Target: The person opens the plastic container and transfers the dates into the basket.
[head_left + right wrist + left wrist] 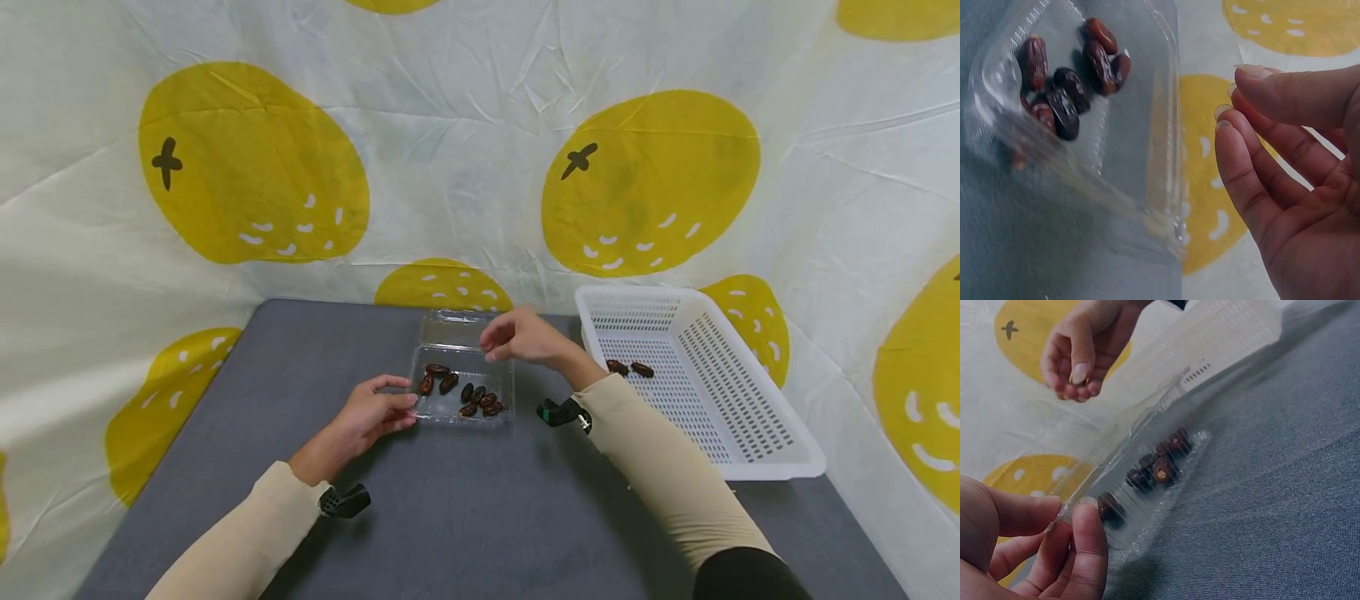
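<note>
A clear plastic clamshell box [442,410] stands on the table with its lid [453,329] folded back. Several dark brown dates [448,383] lie inside in two loose groups. My left hand [371,412] pinches the box's left rim between thumb and fingers, as the left wrist view shows up close. Over the box's right back corner hovers my right hand [525,337]. In the right wrist view its fingers [1241,150] are loosely bent, thumb close to them, with nothing in between.
To the right, a white perforated plastic basket [787,433] holds dates [642,369] near its left side; my right forearm partly covers it. A grey cloth [450,517] covers the table. Behind hangs a white curtain [450,167] with yellow fruit prints.
</note>
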A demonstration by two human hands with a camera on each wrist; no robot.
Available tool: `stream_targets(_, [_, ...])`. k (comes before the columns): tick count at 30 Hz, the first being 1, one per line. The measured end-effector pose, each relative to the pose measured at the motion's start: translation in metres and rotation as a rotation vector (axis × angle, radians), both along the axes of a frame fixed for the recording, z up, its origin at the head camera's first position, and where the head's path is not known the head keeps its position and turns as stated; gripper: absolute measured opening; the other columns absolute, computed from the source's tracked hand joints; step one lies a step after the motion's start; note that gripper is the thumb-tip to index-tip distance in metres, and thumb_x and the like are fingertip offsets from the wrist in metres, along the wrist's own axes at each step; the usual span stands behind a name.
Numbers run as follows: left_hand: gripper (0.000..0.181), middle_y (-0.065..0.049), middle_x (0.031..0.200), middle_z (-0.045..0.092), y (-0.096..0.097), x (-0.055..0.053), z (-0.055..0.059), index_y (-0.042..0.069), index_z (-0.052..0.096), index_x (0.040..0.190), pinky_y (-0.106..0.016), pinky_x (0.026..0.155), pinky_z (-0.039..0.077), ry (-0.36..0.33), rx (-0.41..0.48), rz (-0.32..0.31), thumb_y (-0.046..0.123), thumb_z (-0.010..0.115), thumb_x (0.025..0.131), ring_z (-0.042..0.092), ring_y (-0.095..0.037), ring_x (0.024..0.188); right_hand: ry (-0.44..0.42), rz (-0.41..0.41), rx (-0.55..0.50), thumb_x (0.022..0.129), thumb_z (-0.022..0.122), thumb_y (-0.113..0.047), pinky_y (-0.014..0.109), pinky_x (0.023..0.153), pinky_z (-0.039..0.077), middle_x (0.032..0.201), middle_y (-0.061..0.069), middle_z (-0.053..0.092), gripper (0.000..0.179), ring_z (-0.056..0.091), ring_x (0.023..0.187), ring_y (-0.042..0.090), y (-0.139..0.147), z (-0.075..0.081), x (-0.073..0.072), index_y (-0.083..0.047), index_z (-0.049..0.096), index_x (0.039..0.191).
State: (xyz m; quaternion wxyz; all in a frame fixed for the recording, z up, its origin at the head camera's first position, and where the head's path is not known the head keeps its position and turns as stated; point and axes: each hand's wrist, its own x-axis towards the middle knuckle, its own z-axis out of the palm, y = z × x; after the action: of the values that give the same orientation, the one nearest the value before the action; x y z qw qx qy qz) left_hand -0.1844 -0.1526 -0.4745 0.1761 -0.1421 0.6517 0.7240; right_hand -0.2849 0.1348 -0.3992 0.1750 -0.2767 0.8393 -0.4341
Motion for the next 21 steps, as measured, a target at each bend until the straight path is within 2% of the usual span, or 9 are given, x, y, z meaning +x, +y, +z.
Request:
stream_targets(8, [0.046,-0.011,0.095,0.074,-0.002,0.001,0.002,0.000,0.053,0.142,-0.026,0.068,0.064,0.013,0.027,-0.011,0.002,0.069,0.099,0.072,-0.014,0.070,-0.040,0.013,-0.030,0.086,0.078,0.007,0.030,0.080,0.062,0.103,0.025,0.076,0.020,0.072,0.083,0.013,-0.022,-0.015,0.003,0.003,0.076,0.105])
stream_targets(14, [0.046,-0.010,0.093,0.073,-0.002,0.001,0.002,0.000,0.053,0.141,-0.026,0.068,0.064,0.012,0.022,-0.009,0.002,0.069,0.098,0.072,-0.014,0.070,-0.005,0.026,0.004,0.086,0.078,0.007,0.030,0.078,0.062,0.098,0.020,0.078,0.022,0.071,0.082,0.011,-0.038,-0.033,0.002,0.007,0.075,0.108])
stream_targets(21, [0.045,-0.010,0.092,0.074,-0.001,0.000,0.002,0.000,0.053,0.140,-0.027,0.068,0.064,0.008,0.027,-0.009,0.002,0.069,0.098,0.072,-0.014,0.069,0.066,-0.008,0.088,0.086,0.082,-0.002,0.032,0.082,0.061,0.100,0.010,0.080,0.021,0.073,0.089,0.015,-0.052,-0.049,0.004,-0.003,0.079,0.107])
